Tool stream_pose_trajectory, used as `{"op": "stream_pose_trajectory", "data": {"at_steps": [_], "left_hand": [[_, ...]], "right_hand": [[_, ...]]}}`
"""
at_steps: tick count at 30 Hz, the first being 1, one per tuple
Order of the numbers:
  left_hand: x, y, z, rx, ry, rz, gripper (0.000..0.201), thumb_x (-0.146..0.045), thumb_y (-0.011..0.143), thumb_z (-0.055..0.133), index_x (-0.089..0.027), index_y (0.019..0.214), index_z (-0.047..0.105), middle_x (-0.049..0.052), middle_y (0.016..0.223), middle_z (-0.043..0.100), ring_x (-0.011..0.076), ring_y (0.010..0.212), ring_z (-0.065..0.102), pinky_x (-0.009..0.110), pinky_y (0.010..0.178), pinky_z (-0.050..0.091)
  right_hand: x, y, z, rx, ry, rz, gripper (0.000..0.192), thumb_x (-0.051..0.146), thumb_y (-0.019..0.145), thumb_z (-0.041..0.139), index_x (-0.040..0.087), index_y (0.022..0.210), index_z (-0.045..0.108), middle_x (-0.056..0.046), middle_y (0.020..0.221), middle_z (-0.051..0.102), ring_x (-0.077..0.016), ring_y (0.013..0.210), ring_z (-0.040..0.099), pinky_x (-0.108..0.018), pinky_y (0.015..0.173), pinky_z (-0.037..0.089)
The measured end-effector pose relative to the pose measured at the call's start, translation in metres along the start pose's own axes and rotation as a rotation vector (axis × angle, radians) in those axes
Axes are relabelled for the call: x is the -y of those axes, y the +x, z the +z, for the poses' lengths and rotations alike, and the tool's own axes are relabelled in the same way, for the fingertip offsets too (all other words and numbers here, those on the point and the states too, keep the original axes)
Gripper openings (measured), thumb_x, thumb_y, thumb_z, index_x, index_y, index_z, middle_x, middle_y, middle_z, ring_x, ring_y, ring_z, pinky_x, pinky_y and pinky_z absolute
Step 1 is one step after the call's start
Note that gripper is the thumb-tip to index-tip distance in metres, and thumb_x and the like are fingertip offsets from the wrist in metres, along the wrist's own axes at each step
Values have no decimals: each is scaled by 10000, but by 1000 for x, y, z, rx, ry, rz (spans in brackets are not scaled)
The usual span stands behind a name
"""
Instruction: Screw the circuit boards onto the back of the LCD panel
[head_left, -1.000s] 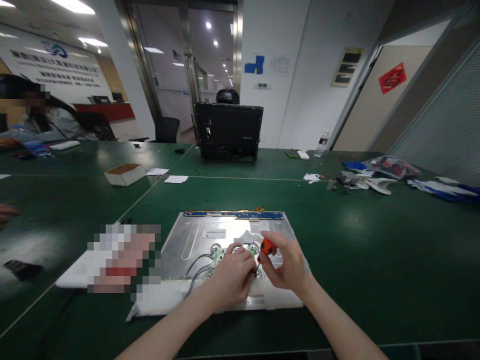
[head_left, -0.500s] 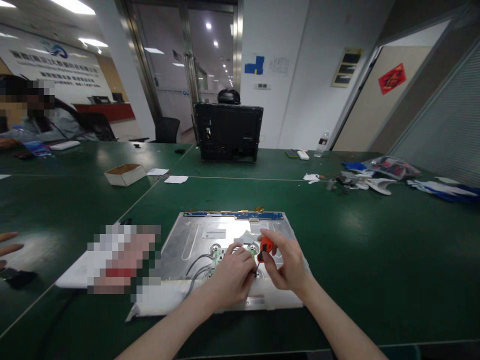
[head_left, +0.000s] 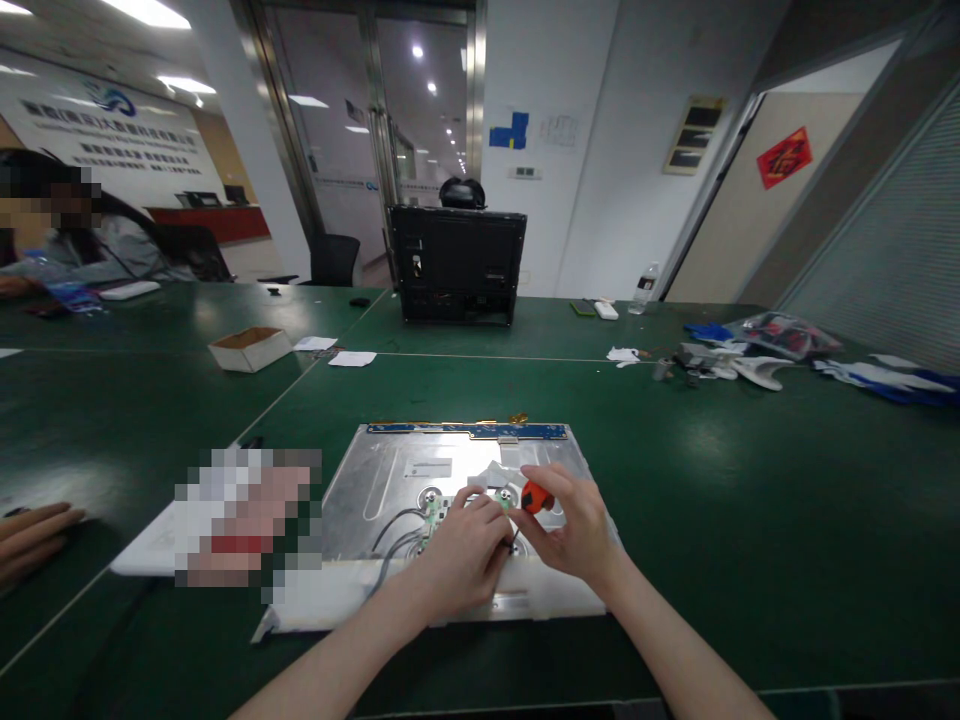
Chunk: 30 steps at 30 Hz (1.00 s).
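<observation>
My right hand (head_left: 576, 528) grips the orange and black handle of a screwdriver (head_left: 535, 497) between thumb and fingers. Its thin shaft slants down toward the fingertips of my left hand (head_left: 471, 545). Those fingers are curled together over a small green circuit board (head_left: 435, 512); whatever they pinch is hidden. The board sits on the silver metal back of a display panel (head_left: 379, 475), which lies flat in front of me. Grey cables (head_left: 396, 535) run from the board toward the panel's near edge, under my left forearm.
A co-worker's hand (head_left: 34, 540) rests at the left edge, near a white item (head_left: 154, 540) partly blurred out. Farther off are an open box (head_left: 251, 350), a black monitor housing (head_left: 459, 262), a bottle (head_left: 645, 288) and a heap of parts (head_left: 709, 362) on the green table (head_left: 750, 520).
The screwdriver's handle has turned and tipped in my right hand, whose thumb has shifted left. My left hand stays put. The co-worker's hand has come further into view and lies flatter.
</observation>
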<state>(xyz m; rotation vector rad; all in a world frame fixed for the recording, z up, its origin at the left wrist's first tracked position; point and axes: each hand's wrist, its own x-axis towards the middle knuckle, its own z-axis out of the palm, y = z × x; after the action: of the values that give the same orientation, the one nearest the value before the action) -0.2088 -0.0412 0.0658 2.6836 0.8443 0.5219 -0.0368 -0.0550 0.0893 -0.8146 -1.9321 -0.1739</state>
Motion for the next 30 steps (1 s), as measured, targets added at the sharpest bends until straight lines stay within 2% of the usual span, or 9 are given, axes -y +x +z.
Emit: {"op": "stream_pose_trajectory", "data": {"at_steps": [6, 12, 17, 22, 26, 30], "left_hand": [[1, 0, 2, -1, 22, 13, 158, -134, 783, 498, -208, 895, 581, 30, 908, 618, 194, 922, 538, 412, 1012, 261], [1, 0, 1, -8, 19, 8, 167, -130, 769, 510, -209, 898, 581, 33, 934, 622, 202, 941, 538, 413, 1011, 260], [-1, 0, 1, -15, 2, 5, 178, -124, 778, 498, -207, 909, 585, 37, 931, 622, 205, 945, 538, 412, 1012, 256], [0, 0, 0, -8, -1, 2, 155, -130, 783, 497, -206, 882, 589, 35, 906, 622, 204, 927, 540, 416, 1005, 265], [0, 0, 1, -3, 8, 9, 168, -132, 780, 503, -208, 905, 585, 32, 915, 623, 200, 930, 543, 417, 1021, 252], [0, 0, 0, -12, 17, 10, 163, -137, 786, 501, -210, 905, 584, 32, 915, 622, 202, 925, 543, 421, 1018, 259]], "right_hand": [[3, 0, -4, 49, 102, 31, 487, 122, 802, 459, 160, 1281, 380, -52, 861, 595, -139, 651, 528, -284, 562, 437], [2, 0, 0, -1, 21, 11, 483, 138, 793, 532, 203, 1248, 384, -2, 743, 553, -129, 588, 497, -256, 499, 392], [0, 1, 1, -21, -38, -6, 471, 181, 790, 601, 212, 1215, 400, 9, 725, 550, -122, 574, 502, -240, 483, 374], [3, 2, -2, 8, -2, -1, 446, 184, 803, 543, 194, 1227, 403, -3, 748, 574, -131, 593, 526, -254, 508, 411], [5, 3, -5, 42, 81, 15, 464, 138, 797, 469, 168, 1253, 385, -47, 844, 600, -141, 640, 544, -277, 551, 449], [3, 1, -3, 20, 60, 14, 478, 142, 792, 488, 180, 1256, 380, -19, 776, 581, -136, 607, 529, -267, 525, 439]]}}
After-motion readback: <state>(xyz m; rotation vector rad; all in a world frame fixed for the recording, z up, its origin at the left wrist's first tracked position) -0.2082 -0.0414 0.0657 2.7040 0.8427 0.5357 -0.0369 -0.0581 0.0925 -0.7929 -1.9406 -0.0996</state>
